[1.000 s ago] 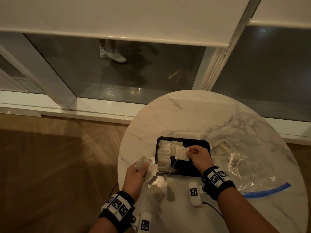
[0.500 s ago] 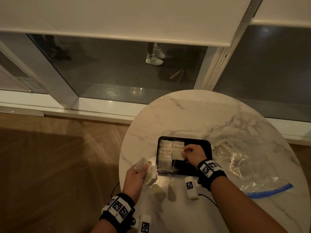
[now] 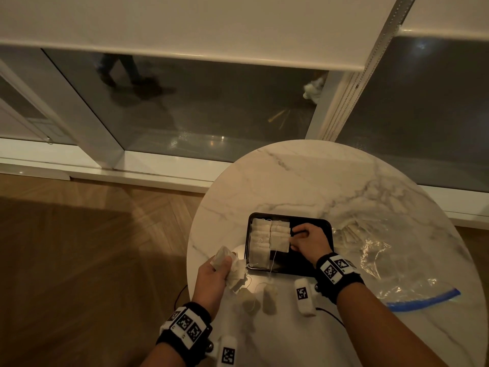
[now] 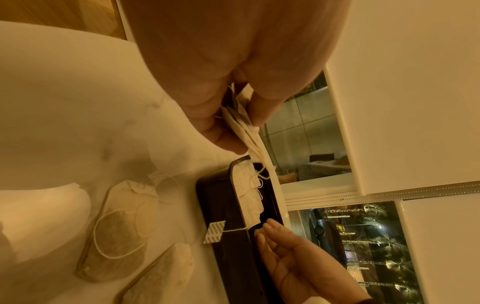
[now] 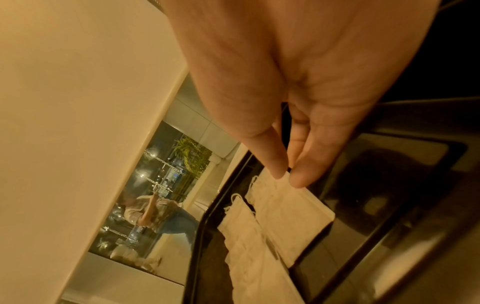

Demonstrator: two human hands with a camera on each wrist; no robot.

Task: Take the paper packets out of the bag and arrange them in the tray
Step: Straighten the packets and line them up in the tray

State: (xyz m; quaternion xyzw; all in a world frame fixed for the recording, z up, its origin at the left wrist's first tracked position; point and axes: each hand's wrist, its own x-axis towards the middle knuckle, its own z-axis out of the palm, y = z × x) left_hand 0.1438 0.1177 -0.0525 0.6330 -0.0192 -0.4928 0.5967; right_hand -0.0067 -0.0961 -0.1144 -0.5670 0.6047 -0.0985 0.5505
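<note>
Right hand (image 3: 308,241) touches packets (image 3: 270,238) in black tray (image 3: 312,268); left hand (image 3: 214,274) grips more

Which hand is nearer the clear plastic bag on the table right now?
Right. The right hand is over the black tray, pinching a packet, just left of the plastic bag. The left hand grips a bunch of packets beyond the tray's far side.

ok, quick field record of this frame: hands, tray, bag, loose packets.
left hand: grips a bunch of paper packets
right hand: pinches edge of top packet in tray
tray: black, two rows of packets, right part bare
bag: clear, right of tray
loose packets: two on table, near tray
</note>
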